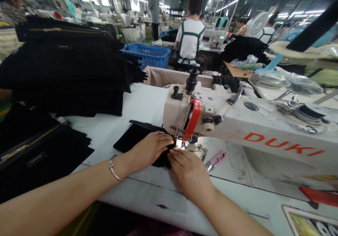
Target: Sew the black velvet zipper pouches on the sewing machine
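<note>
A black fabric piece (129, 137) lies flat on the sewing machine's bed, its right edge at the needle and presser foot (181, 142). My left hand (150, 146), a silver bangle on its wrist, rests on top of the piece with fingers stretched toward the foot. Just in front of the needle, my right hand (188, 169) has its fingers closed over the near right edge of the fabric; its thumb is hidden. The white sewing machine (224, 114) carries a red guard (193, 118) over the needle area. Pink-handled thread snips (216, 161) lie right of my right hand.
Tall stacks of black fabric pieces with zippers (66, 63) stand at the left, with more pieces (39, 158) nearer. Behind the table are a blue basket (150, 51) and a beige cloth bin (155, 75). A person in a white shirt (190, 35) sits ahead, facing away.
</note>
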`<action>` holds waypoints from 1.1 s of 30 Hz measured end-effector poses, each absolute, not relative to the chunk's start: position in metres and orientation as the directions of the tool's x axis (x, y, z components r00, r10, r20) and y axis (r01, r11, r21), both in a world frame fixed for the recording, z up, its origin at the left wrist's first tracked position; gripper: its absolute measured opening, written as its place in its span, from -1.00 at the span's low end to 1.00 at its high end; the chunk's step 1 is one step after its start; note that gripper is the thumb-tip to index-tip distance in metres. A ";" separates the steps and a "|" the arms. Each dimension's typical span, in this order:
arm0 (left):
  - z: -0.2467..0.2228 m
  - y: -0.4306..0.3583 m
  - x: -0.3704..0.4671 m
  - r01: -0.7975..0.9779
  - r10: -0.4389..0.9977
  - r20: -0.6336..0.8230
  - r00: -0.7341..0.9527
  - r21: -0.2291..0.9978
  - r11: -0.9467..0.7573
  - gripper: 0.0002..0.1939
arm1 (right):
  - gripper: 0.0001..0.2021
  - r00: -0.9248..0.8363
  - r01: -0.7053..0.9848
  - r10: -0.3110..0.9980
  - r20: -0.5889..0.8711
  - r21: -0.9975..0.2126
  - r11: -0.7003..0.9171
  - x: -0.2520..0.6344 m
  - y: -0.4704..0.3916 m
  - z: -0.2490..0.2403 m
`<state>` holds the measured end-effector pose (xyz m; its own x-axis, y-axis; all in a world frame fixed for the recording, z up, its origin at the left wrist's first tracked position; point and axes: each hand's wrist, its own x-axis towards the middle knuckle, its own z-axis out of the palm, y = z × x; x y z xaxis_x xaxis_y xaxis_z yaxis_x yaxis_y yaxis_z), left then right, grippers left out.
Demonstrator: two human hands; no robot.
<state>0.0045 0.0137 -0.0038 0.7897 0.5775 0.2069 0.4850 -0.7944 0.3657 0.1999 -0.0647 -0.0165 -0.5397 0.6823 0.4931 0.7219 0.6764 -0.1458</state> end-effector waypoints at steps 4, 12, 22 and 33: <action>-0.002 0.010 0.003 0.492 0.593 0.194 0.781 0.392 -0.777 -0.67 | -0.73 -0.535 0.716 0.700 0.472 -0.186 0.673 0.198 -0.065 -0.013; 0.001 -0.019 -0.012 0.428 0.542 0.221 0.811 0.407 -0.807 -0.51 | -0.41 -0.587 0.703 0.796 0.146 -0.396 0.591 0.247 -0.076 0.034; -0.002 -0.024 -0.011 0.475 0.604 0.220 0.766 0.440 -0.762 -0.66 | -0.91 -0.342 0.880 0.846 0.409 -0.175 0.441 0.236 -0.037 -0.008; -0.005 -0.028 -0.009 0.399 0.514 0.357 0.780 0.349 -0.848 -0.70 | -0.84 -0.551 0.652 0.748 0.371 -0.368 0.663 0.229 -0.074 -0.002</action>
